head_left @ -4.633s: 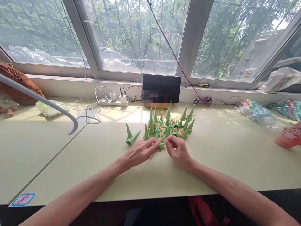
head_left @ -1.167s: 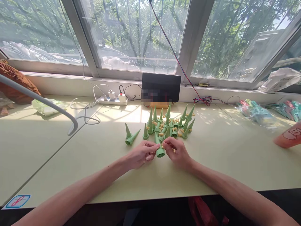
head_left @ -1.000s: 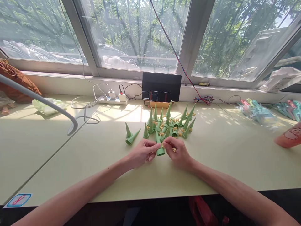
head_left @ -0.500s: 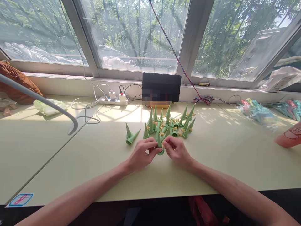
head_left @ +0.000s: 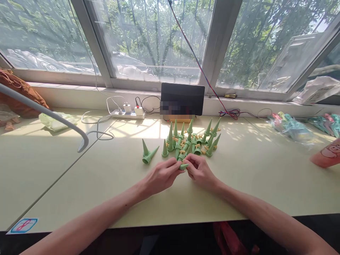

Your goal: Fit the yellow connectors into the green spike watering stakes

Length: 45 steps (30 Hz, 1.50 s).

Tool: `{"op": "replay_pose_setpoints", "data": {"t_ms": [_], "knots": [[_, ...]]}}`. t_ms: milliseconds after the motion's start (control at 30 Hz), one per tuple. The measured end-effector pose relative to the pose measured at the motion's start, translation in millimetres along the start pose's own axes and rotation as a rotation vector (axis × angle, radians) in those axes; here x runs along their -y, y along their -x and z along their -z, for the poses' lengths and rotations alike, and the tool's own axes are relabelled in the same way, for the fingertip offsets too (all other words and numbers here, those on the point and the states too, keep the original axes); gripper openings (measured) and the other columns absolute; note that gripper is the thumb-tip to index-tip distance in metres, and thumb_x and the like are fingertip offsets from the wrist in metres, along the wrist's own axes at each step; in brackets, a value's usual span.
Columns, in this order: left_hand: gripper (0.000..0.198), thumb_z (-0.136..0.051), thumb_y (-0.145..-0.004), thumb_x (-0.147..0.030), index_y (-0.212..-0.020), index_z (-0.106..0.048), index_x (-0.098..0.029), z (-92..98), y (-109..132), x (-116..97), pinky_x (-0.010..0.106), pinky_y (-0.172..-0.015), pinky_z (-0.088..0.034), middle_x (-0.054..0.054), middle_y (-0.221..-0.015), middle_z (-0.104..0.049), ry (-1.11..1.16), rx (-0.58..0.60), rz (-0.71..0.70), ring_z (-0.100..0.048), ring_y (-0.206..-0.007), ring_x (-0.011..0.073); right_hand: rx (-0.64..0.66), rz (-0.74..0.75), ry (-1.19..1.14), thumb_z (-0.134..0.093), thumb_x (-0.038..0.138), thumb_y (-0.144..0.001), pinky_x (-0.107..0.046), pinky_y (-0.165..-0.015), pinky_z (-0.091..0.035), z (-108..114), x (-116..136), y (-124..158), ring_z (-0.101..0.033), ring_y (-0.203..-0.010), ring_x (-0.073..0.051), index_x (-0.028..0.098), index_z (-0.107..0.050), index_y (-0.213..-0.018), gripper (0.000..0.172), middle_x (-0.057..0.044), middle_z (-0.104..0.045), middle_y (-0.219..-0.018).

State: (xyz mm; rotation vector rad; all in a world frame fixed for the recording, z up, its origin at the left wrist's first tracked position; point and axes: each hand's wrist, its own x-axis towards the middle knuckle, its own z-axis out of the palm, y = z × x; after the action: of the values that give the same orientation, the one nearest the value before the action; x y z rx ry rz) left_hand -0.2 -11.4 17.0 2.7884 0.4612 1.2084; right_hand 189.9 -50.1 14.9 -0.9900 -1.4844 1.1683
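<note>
My left hand [head_left: 165,176] is closed around a green plastic plant watering spike [head_left: 183,166], which is tipped over with its point to the right. Close by on the right, my right hand [head_left: 202,171] is pinched at the spike. Its fingertips hide whatever lies between them; a speck of yellow shows there. Just beyond both hands stands a cluster of green watering spikes [head_left: 170,136], several upright and others lying, many with small yellow valves [head_left: 182,152]. Two more spikes [head_left: 150,154] sit apart to the left, one upright and one on its side.
Behind the cluster a dark-screened tablet [head_left: 182,99] leans at the window sill. A power strip [head_left: 127,114] with cables lies to its left. A grey curved bar [head_left: 53,115] crosses the left side. Bagged colourful items [head_left: 290,127] and a pink cup [head_left: 326,154] are at right.
The spike in my left hand has gone from upright to tipped over, its point now toward the right. My left hand has turned with it; my right hand stays nearly in place.
</note>
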Motion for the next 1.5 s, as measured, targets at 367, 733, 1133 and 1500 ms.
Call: {"op": "replay_pose_setpoints", "data": {"t_ms": [367,733,1133,1500], "knots": [[0.044,-0.063,-0.091,-0.035,-0.056,-0.044,-0.016,2.6,-9.9,-8.1,0.022,-0.045,-0.03,-0.003,-0.055,-0.04,0.487,0.025,0.551,-0.038,-0.049,0.0077,-0.032,0.042,0.072,-0.054,0.043,-0.097,-0.023,-0.041,-0.026,1.9,-2.2,-0.3,-0.033,-0.043,-0.008,0.02,-0.05,-0.077,0.031,0.007,-0.037,-0.053],[0.048,-0.076,-0.076,-0.054,-0.062,-0.053,-0.014,8.8,-16.3,-1.3,0.021,-0.038,-0.013,-0.007,-0.042,-0.038,1.329,0.3,1.162,-0.028,-0.038,0.0039,-0.072,0.217,0.345,-0.051,0.039,-0.098,-0.024,-0.048,-0.029,5.0,-6.6,1.4,-0.036,-0.05,-0.01,0.019,-0.054,-0.077,0.029,0.004,-0.044,-0.058],[0.048,-0.076,-0.075,-0.055,-0.062,-0.057,-0.013,0.1,-10.9,2.8,0.019,-0.036,-0.021,-0.005,-0.042,-0.044,1.243,0.213,1.092,-0.035,-0.037,0.0048,-0.085,0.289,0.41,-0.05,0.03,-0.098,-0.024,-0.051,-0.029,3.4,-6.7,0.3,-0.036,-0.052,-0.01,0.019,-0.052,-0.076,0.025,0.005,-0.044,-0.059],[0.043,-0.059,-0.094,-0.038,-0.059,-0.052,-0.014,2.3,-10.8,-4.4,0.021,-0.044,-0.033,-0.002,-0.054,-0.046,0.611,0.068,0.589,-0.042,-0.047,0.0076,-0.055,0.105,0.176,-0.054,0.037,-0.097,-0.023,-0.045,-0.027,2.0,-7.7,-1.0,-0.035,-0.047,-0.009,0.019,-0.05,-0.075,0.028,0.006,-0.041,-0.055]]}}
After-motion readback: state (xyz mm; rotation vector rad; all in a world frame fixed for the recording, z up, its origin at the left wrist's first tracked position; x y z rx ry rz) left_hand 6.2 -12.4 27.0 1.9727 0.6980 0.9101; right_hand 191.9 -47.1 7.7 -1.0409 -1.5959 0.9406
